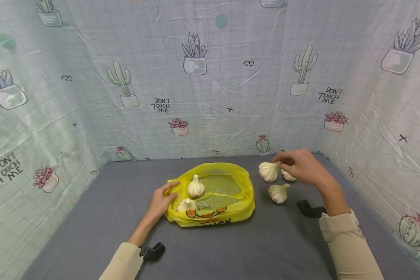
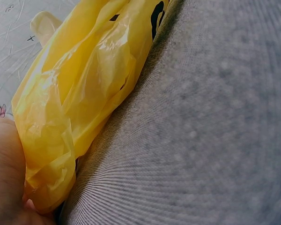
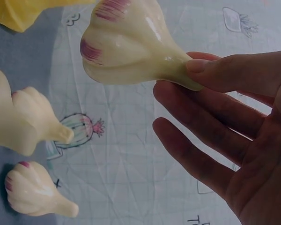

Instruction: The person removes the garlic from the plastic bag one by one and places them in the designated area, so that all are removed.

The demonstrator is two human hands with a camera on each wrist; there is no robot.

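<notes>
Left hand (image 1: 162, 199): we grip the left rim of a yellow plastic bag (image 1: 245, 207) | right hand (image 1: 302, 166), well apart: we pinch a cream, purple-streaked garlic bulb (image 1: 267, 172) by its stem, right of the bag | inside: two similar bulbs (image 1: 195, 188)

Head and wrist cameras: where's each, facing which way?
Head: worn there, facing forward and down at the yellow plastic bag; left hand, right hand, sleeves show.
Left wrist: worn there, facing the bag's side; left hand partly shows.
Right wrist: worn there, facing the pinched garlic bulb; right hand shows.
Head and right wrist share that bulb.
</notes>
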